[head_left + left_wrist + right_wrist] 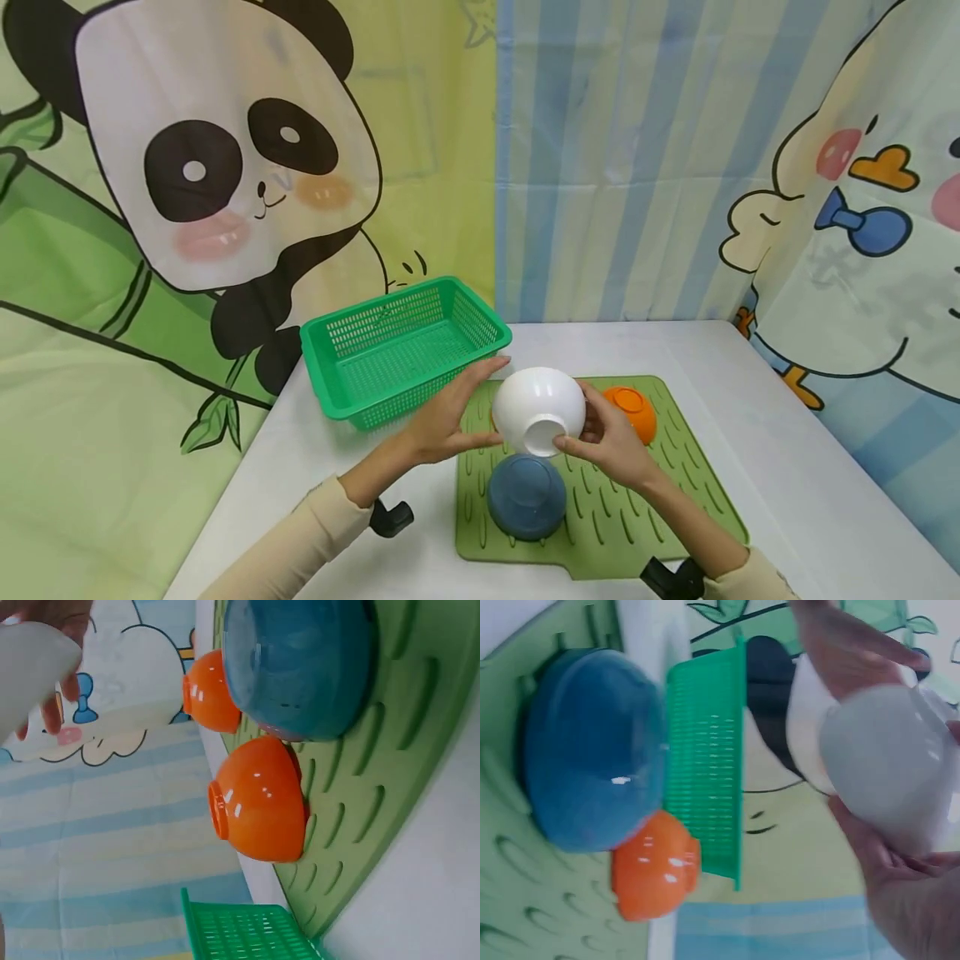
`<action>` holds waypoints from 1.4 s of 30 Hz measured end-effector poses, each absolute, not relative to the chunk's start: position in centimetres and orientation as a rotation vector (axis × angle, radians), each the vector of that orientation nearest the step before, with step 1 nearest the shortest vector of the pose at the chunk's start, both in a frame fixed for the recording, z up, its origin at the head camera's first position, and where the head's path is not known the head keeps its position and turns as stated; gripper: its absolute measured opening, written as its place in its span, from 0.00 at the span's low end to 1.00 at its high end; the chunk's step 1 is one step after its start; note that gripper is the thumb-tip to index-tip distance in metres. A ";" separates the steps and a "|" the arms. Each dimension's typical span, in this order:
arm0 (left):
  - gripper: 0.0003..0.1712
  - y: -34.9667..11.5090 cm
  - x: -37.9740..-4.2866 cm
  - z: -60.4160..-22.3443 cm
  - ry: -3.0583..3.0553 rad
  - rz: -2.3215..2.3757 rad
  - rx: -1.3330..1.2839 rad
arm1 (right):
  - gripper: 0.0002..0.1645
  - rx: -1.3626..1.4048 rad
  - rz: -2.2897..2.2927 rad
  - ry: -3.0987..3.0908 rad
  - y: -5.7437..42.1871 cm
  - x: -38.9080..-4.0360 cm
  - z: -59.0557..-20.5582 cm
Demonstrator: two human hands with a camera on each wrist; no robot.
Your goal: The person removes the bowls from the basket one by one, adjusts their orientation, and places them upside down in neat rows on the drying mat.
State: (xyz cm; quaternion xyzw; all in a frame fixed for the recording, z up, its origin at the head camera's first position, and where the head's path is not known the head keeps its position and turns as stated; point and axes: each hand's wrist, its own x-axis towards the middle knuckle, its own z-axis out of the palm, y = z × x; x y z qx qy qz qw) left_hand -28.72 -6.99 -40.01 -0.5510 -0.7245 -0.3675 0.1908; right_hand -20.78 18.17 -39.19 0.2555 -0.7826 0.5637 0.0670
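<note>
A white bowl [538, 400] is held up above the green mat [622, 521], its foot tilted toward the head camera. My right hand [611, 442] grips it from the right side, thumb by the foot. On the other side my left hand [448, 421] has its fingers and thumb spread apart, the thumb tip close to the bowl; whether it touches cannot be told. Below, a blue bowl [527, 497] lies upside down on the mat. An orange bowl [633, 414] lies upturned behind my right hand. Another orange bowl [259, 799] appears in the left wrist view, mostly hidden by the white bowl in the head view.
A green plastic basket [408, 350] stands at the back left of the white table [360, 517], with nothing visible inside. Printed curtains [615, 167] hang behind and beside the table. Both wrists carry small black camera mounts [392, 518].
</note>
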 end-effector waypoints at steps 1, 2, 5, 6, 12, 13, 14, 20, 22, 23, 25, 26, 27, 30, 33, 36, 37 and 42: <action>0.54 -7.0 -28.6 -40.1 -2.003 -0.940 -1.575 | 0.41 0.751 1.783 -2.391 18.4 -20.8 -39.1; 0.58 -6.9 -28.5 -40.2 -1.966 -0.861 -1.600 | 0.41 0.737 1.854 -2.418 18.6 -20.8 -38.9; 0.68 -6.6 -28.2 -40.4 -1.864 -0.727 -1.676 | 0.42 0.698 1.994 -2.523 19.0 -20.6 -38.4; 0.70 -6.4 -28.1 -40.5 -1.847 -0.712 -1.703 | 0.43 0.690 2.038 -2.555 19.1 -20.5 -38.2; 0.71 -6.1 -27.1 -41.4 -1.928 -0.761 -1.804 | 0.39 0.646 2.304 -2.665 19.1 -20.3 -37.7; 0.70 -6.1 -27.0 -41.6 -1.953 -0.787 -1.809 | 0.38 0.638 2.324 -2.678 19.1 -20.3 -37.7; 0.70 -6.1 -26.8 -41.7 -1.978 -0.820 -1.817 | 0.37 0.638 2.334 -2.689 19.0 -20.3 -37.7; 0.69 -6.0 -25.9 -42.3 -2.061 -0.993 -1.822 | 0.37 0.625 2.384 -2.721 19.0 -20.3 -37.8; 0.68 -5.9 -25.7 -42.4 -2.062 -1.010 -1.810 | 0.38 0.627 2.399 -2.723 19.1 -20.3 -37.8; 0.68 -5.9 -25.7 -42.5 -2.061 -1.016 -1.805 | 0.38 0.628 2.408 -2.722 19.1 -20.4 -37.9; 0.67 -5.8 -25.6 -42.5 -2.062 -1.020 -1.793 | 0.38 0.628 2.409 -2.727 19.1 -20.5 -37.9; 0.67 -5.8 -25.6 -42.5 -2.065 -1.024 -1.787 | 0.38 0.626 2.404 -2.730 19.2 -20.5 -37.9; 0.67 -5.7 -25.6 -42.6 -2.067 -1.029 -1.782 | 0.38 0.622 2.396 -2.733 19.1 -20.5 -37.9; 0.66 -5.5 -25.6 -42.6 -2.076 -1.060 -1.764 | 0.40 0.571 2.328 -2.738 19.3 -20.3 -37.8; 0.66 -5.0 -25.6 -42.6 -2.085 -1.116 -1.741 | 0.40 0.520 2.180 -2.737 19.5 -19.8 -37.9; 0.66 -3.9 -25.8 -42.7 -2.082 -1.169 -1.717 | 0.37 0.530 1.995 -2.684 20.1 -19.2 -38.2; 0.66 -3.5 -25.8 -42.7 -2.084 -1.193 -1.706 | 0.36 0.557 1.939 -2.656 20.4 -19.0 -38.3; 0.66 0.0 -25.0 -42.4 -2.107 -1.333 -1.606 | 0.41 0.649 1.737 -2.576 22.9 -18.1 -38.3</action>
